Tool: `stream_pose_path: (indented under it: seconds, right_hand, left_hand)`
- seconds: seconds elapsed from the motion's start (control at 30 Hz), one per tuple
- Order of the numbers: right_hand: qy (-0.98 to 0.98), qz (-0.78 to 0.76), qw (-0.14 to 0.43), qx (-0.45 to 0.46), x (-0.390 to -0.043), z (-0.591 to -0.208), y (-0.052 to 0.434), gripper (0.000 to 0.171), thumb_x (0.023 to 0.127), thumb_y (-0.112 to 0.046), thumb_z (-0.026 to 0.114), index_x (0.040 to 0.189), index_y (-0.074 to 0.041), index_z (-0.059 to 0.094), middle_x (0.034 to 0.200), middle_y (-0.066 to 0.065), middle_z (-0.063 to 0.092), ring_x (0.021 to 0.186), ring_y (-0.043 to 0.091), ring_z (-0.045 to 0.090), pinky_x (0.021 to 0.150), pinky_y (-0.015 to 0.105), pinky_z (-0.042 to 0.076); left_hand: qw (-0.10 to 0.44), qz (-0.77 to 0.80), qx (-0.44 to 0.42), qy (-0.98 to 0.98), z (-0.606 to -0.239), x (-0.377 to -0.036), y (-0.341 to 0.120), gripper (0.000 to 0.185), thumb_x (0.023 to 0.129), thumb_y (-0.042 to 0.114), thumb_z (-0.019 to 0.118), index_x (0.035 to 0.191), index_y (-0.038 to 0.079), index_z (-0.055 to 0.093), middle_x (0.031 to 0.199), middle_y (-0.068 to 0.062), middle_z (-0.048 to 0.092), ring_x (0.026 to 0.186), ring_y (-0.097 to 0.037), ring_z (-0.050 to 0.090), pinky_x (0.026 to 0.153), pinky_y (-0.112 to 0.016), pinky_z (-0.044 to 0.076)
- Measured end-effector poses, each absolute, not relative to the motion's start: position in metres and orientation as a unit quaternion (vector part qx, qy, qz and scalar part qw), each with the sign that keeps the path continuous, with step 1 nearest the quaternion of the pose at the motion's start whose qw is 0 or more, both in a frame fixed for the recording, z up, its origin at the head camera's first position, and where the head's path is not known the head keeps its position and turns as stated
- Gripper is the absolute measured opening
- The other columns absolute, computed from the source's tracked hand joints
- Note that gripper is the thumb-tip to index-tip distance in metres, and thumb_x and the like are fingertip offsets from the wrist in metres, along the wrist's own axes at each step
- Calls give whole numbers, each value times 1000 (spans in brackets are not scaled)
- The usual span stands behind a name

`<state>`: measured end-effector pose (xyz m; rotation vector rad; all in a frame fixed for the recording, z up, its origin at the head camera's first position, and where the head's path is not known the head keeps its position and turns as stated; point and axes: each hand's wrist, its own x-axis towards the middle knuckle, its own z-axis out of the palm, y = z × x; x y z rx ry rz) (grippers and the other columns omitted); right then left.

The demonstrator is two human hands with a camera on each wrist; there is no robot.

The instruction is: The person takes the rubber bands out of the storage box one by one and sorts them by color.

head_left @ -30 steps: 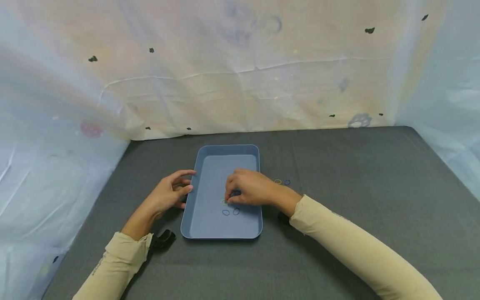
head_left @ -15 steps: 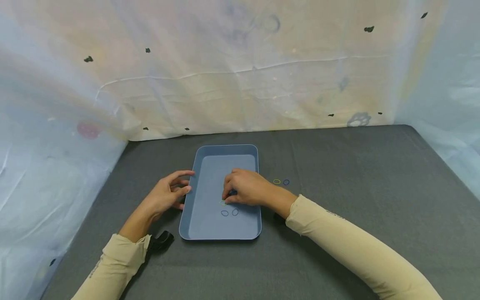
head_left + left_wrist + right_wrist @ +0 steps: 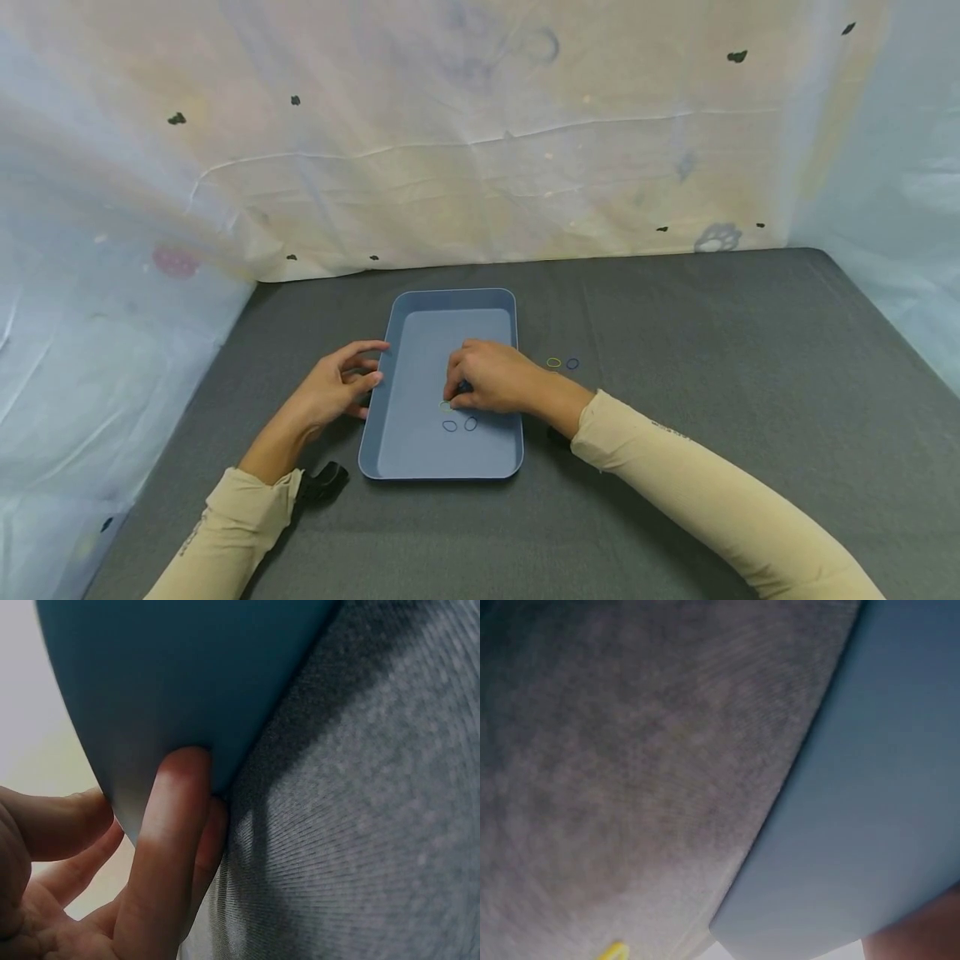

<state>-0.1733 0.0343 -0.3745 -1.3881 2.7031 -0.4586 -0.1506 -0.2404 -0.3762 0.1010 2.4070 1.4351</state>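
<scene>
A grey cloth-covered desk [image 3: 675, 400] carries a blue tray [image 3: 420, 450], which lies a little left of the desk's middle, its long sides running from the near edge toward the far edge. The left hand [image 3: 333, 387] rests at the tray's left wall, its fingers [image 3: 169, 847] loosely bent and touching the outer side of that wall near the rim; the left wrist view shows a fingertip pressed against the blue plastic right where it meets the cloth, and the hand grips nothing. The right hand [image 3: 491, 377] lies inside the tray, about midway along its length and toward its right wall, with fingers curled downward over a dark band [image 3: 466, 386] held at the fingertips. Just beside those fingertips, on the tray floor, lies a green band [image 3: 447, 406]. A little nearer the desk's near edge, two blue bands [image 3: 460, 425] lie side by side on the tray floor, apart from the hand. On the cloth outside the tray's right wall, near the right wrist, a yellow band [image 3: 553, 362] and another blue band [image 3: 572, 363] lie next to each other.
</scene>
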Motion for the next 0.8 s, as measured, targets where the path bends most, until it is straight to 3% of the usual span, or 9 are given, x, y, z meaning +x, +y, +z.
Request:
stream_pose_path:
  seconds: [0.8]
  right_hand:
    - [886, -141, 42, -440, -170, -372, 32, 6, 88, -32, 77, 89, -27, 80, 98, -13, 70, 93, 8, 56, 85, 29, 51]
  left_hand:
    - [168, 517, 39, 839, -377, -151, -241, 52, 101, 11, 58, 150, 15, 42, 139, -26, 49, 101, -21, 61, 69, -42, 62]
